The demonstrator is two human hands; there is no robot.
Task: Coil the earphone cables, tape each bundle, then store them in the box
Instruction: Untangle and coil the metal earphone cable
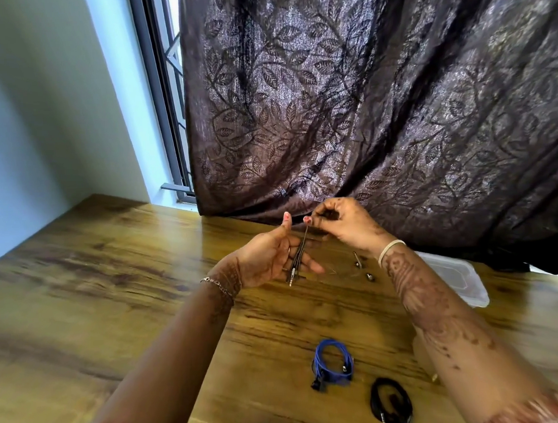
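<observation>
A dark earphone cable (298, 258) runs in several strands across the straight fingers of my left hand (270, 258), its metal plug hanging below the palm. My right hand (342, 223) pinches the cable's upper end just above and to the right. Two earbuds (363, 270) of this cable lie on the wooden table (114, 266) under my right wrist. A coiled blue cable bundle (332, 362) and a coiled black cable bundle (391, 401) lie near the front of the table. A clear plastic box (456, 277) sits at the right, partly hidden behind my right forearm.
A dark leaf-patterned curtain (363, 111) hangs down to the table's far edge behind my hands. A window frame (168, 120) and a pale wall (43, 109) stand at the left. The table's left half shows bare wood.
</observation>
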